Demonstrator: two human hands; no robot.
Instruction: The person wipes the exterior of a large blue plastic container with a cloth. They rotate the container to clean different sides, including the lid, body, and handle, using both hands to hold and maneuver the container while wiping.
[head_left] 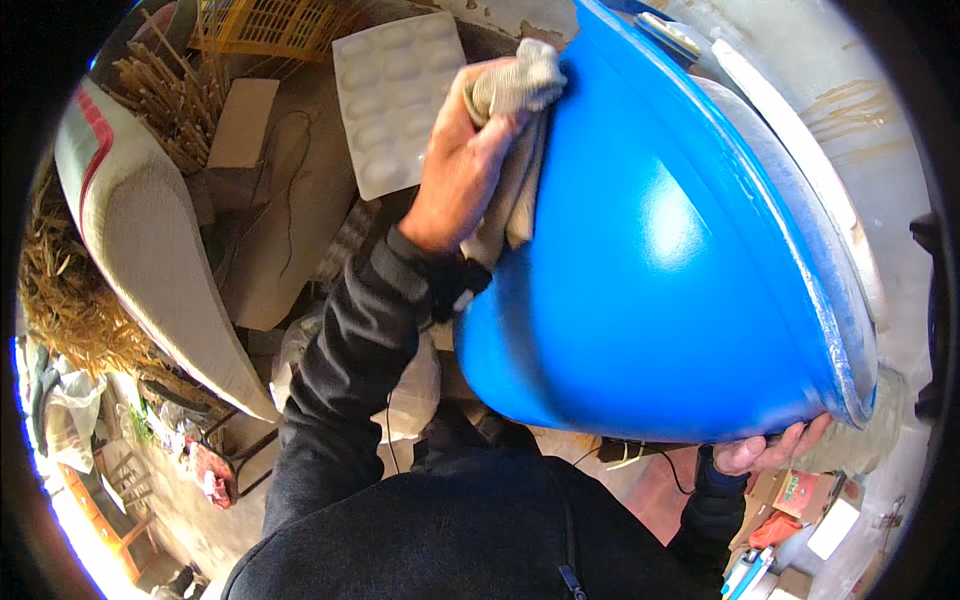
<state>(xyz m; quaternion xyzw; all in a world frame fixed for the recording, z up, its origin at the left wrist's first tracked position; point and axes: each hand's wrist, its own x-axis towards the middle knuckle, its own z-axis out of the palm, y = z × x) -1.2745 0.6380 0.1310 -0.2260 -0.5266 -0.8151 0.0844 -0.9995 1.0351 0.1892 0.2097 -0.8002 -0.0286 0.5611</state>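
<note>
A large blue plastic tub (620, 270), tipped on its side, fills the right half of the head view, its rim turned to the right. My left hand (465, 160) is closed round a bunched beige cloth (515, 85), which lies against the tub's upper left side and hangs down beside it. At the tub's lower right, by the rim, my right hand (775, 447) holds it from below with the fingers showing. The thumb and palm of that hand are partly hidden.
Behind my left arm stands a pale dimpled tray (395, 100). Further left are a curved pale panel with a red stripe (145, 220), a bundle of sticks (165, 95) and straw (65, 270). A yellow crate (265, 28) sits at the back. Boxes (800, 495) lie lower right.
</note>
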